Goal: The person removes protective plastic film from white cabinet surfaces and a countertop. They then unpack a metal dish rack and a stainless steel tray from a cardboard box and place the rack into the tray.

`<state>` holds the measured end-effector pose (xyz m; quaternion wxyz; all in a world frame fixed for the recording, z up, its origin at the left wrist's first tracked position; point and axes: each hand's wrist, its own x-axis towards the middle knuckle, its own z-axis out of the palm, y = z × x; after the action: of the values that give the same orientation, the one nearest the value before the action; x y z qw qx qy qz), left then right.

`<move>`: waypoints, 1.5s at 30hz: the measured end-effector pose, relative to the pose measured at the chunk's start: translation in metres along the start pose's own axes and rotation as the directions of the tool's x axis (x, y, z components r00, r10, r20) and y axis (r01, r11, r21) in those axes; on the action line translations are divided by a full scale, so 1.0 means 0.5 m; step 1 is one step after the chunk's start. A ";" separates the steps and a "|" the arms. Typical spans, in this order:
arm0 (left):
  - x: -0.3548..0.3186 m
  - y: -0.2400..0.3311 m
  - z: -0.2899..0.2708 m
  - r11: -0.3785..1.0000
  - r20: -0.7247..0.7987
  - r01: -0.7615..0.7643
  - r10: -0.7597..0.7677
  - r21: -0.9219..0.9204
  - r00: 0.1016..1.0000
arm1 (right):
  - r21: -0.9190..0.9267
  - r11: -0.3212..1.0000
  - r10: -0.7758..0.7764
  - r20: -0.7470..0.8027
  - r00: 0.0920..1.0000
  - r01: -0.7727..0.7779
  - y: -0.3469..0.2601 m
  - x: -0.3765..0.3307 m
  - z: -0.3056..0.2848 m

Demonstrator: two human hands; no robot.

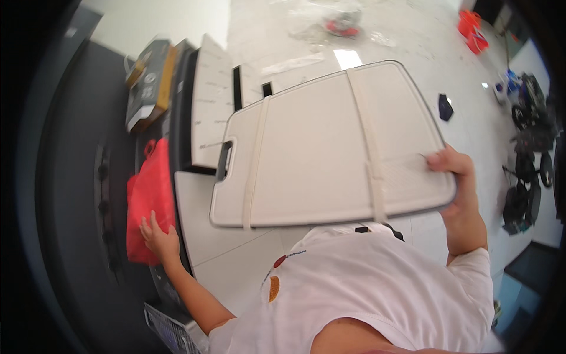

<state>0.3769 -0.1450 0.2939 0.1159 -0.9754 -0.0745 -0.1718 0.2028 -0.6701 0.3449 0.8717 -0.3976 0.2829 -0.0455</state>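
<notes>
A large white board (306,153) with rounded corners and a dark rim fills the middle of the view. It has a handle slot near its left end, and two cream straps run across it. My right hand (458,168) grips its right edge, thumb on the face and fingers hidden behind; the board is off the floor, slightly tilted. A clear patch lies on the face beside the thumb. At the left, my left hand (160,241) rests against a red fabric bag (152,189) on a dark ledge, its fingers spread.
Beyond the bag stands a grey-and-orange box (154,82). White drawer-like fronts (212,103) line the left side. Farther off are clear plastic wrap (321,20), a red bucket (471,26) and a dark piece (444,107) on the tiled floor. Wheeled things (527,135) stand at the right.
</notes>
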 end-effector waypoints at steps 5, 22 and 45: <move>-0.058 0.468 -0.039 0.253 -0.381 -0.696 0.688 -0.672 0.618 | 0.083 0.996 0.026 -0.024 0.999 -0.024 0.010 0.089 -0.081; -0.219 1.079 -0.120 0.022 0.103 0.910 0.994 -0.413 0.023 | -0.929 0.328 -0.943 -0.333 0.003 0.170 0.054 -0.129 -0.259; -0.287 1.098 -0.189 0.573 -0.124 0.358 0.407 -0.737 -0.905 | -0.073 0.939 -0.289 -0.700 -0.653 -0.337 0.521 -0.244 0.084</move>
<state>0.3151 -0.7121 0.2196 -0.2028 -0.2367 0.3305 0.8908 0.0852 -0.4281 0.2354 0.0065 -0.2508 0.9197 -0.3020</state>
